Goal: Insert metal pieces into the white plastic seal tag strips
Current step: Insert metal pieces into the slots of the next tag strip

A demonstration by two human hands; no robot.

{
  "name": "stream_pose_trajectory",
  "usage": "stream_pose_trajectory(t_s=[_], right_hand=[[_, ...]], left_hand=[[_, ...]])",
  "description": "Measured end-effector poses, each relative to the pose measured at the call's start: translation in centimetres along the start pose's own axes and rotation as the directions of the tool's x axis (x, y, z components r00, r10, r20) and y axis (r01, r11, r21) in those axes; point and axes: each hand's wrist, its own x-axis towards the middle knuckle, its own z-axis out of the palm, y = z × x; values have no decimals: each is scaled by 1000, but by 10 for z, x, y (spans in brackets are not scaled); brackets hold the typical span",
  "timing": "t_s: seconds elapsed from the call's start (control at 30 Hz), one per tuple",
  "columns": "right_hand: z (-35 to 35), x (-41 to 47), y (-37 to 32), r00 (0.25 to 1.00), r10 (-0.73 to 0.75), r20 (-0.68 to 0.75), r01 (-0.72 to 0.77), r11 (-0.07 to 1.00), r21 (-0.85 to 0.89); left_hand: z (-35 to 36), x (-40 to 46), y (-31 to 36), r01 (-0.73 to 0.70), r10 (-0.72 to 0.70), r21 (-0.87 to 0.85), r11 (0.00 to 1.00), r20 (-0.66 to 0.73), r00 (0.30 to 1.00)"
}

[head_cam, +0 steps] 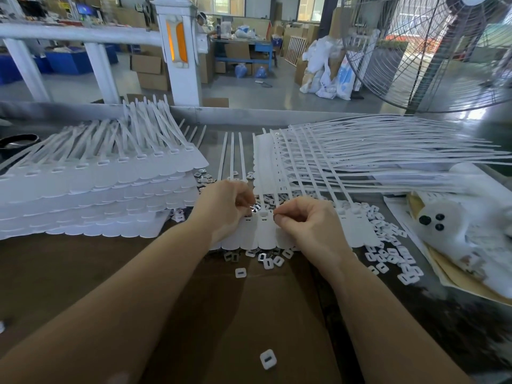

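Left hand point(224, 206) pinches a metal piece point(255, 208) just above the strip point(266, 231) slot, tails running away; right hand point(304, 220), fingers curled, pins the strip alongside.

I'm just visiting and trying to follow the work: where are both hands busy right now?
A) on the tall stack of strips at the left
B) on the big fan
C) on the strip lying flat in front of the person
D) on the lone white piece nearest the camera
C: the left hand and right hand meet over the flat strip, fingers curled at its slots; the stack lies untouched.
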Motion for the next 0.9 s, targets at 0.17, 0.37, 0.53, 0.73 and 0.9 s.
stream_pose_trajectory(t_s=[0.17,0.37,0.53,0.73,0.9], right_hand=[[0,-1,-1,1000,18,-18,-18,1000,8],[1,-4,-3,999,-4,-35,4,1000,7],[-1,-2,-4,999,5,-45,-3,999,35],[-3,10,-12,999,-23,-24,23,1000,-12],[3,20,-18,997,-20,76,35,979,-203]], left_hand=[[2,-12,-4,12,-18,-96,995,-64,998],[8,-22,-4,51,-56,-28,998,-210,976],[9,-22,-5,-12,25,87,996,-154,988],[12,-27,-7,-35,46,75,997,-148,988],[14,-29,-9,-67,82,108,992,-140,987]])
